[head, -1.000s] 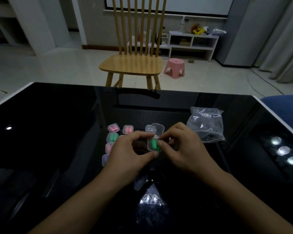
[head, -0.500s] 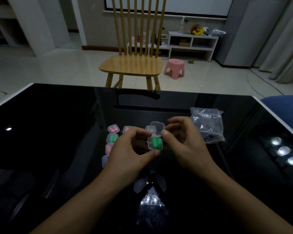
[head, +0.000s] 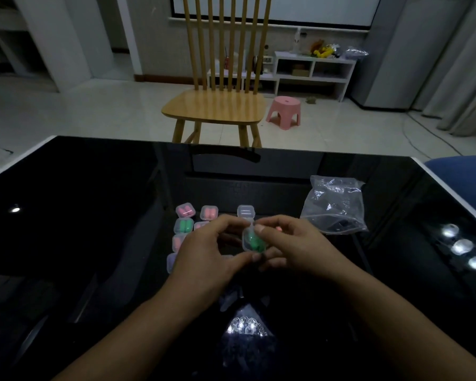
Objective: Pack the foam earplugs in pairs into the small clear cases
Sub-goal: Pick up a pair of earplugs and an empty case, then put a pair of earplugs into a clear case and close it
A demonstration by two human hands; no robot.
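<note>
Both hands meet over the black bench (head: 94, 215): the left hand (head: 206, 259) and right hand (head: 294, 247) pinch a small clear case (head: 252, 240) with green earplugs (head: 251, 240) inside, fingers curled tight around it. Filled cases (head: 186, 225) sit just left, a clear bag (head: 334, 204) to the right.

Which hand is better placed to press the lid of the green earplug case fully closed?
The right hand, probably: its thumb already lies on top of the case, while the left hand grips the case from the side and below, steadying it.
</note>
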